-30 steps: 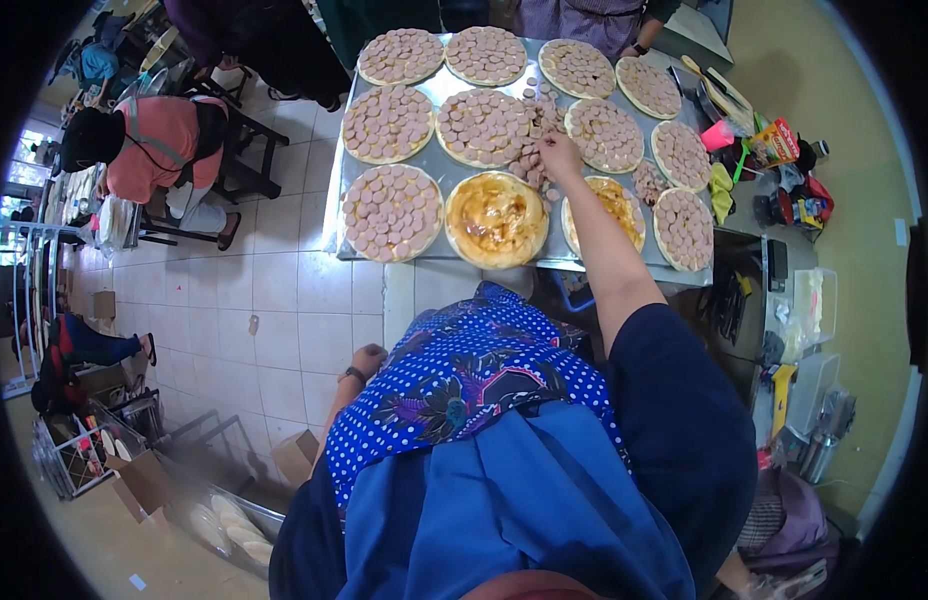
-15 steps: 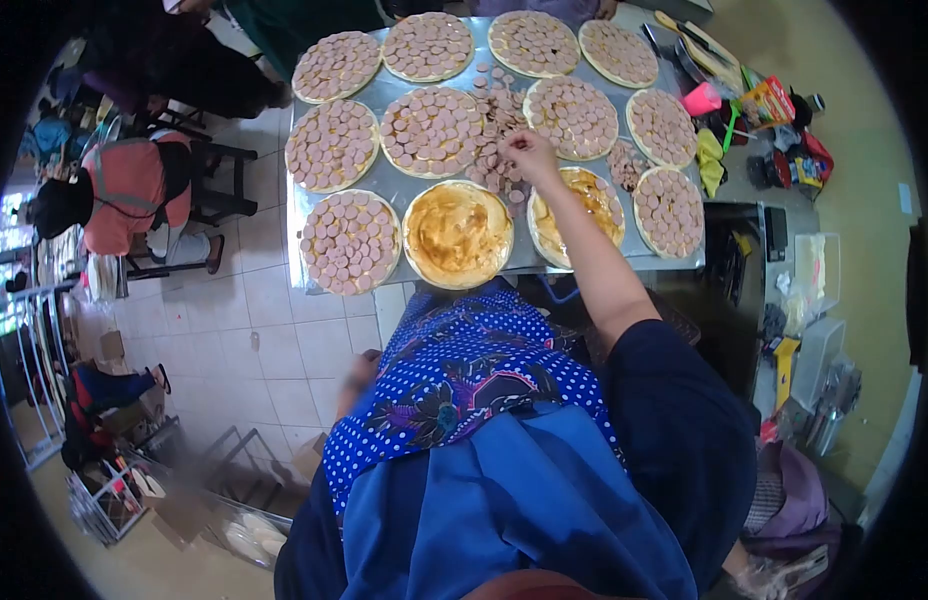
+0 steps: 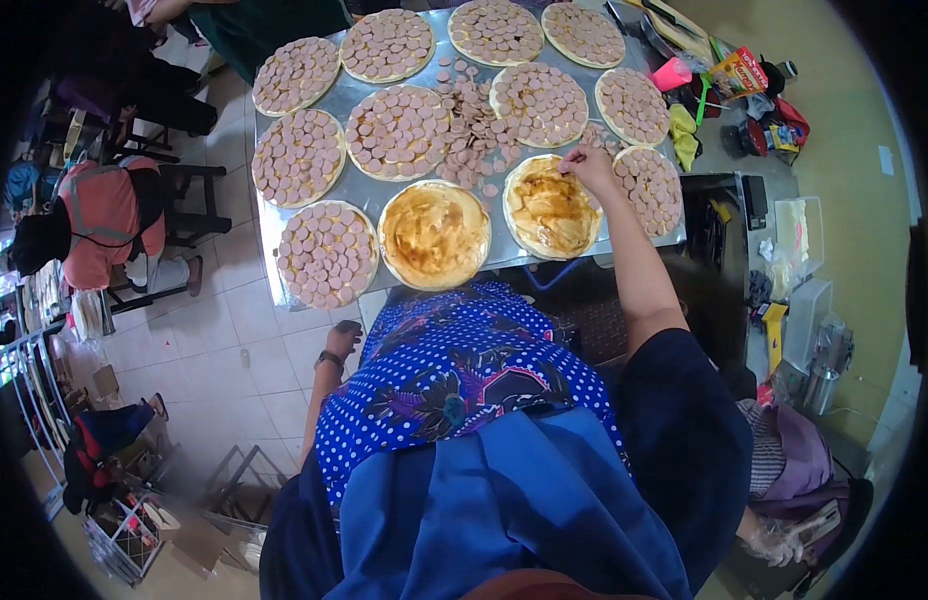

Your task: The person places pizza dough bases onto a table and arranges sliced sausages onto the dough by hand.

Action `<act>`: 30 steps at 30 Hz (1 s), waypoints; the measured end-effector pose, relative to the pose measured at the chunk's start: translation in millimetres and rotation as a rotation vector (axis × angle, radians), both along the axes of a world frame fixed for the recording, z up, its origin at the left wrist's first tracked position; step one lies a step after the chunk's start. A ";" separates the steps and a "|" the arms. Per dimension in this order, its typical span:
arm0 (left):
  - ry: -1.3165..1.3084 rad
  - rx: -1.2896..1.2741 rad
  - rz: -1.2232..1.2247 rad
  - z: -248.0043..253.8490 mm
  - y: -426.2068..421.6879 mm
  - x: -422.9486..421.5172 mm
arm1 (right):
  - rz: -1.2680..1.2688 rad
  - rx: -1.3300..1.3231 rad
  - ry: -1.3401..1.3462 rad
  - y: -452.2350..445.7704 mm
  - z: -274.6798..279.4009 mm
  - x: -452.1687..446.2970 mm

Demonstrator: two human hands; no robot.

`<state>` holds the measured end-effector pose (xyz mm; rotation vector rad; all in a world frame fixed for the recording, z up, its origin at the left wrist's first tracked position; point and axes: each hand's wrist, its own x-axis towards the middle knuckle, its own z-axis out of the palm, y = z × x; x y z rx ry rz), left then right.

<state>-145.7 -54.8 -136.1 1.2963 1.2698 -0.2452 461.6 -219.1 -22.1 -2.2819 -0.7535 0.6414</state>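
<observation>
The right forearm (image 3: 642, 255) is pointing forward from a slightly bent elbow, bare up to the sleeve, and is leaning toward the left on its way to the wrist. The right hand (image 3: 589, 168) is hanging palm down, its fingers (image 3: 574, 164) drawing together in a pinch and pointing left; whether anything is sitting between the tips is too small to tell. The left forearm (image 3: 320, 405) is hanging low beside the body, well apart from the right one. The left hand (image 3: 342, 340) is resting in the air, its fingers (image 3: 350, 332) curling loosely.
</observation>
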 end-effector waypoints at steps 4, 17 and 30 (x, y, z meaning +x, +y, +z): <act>-0.040 -0.017 0.029 -13.0 -3.4 -4.7 | 0.004 -0.129 -0.173 7.6 14.9 -8.4; 0.196 0.074 0.167 -0.7 -68.3 -56.5 | 0.502 -0.084 -0.648 127.2 73.2 -90.2; 0.339 0.163 0.149 -8.7 -111.7 -79.9 | 0.548 -0.006 -0.628 155.9 19.8 -66.2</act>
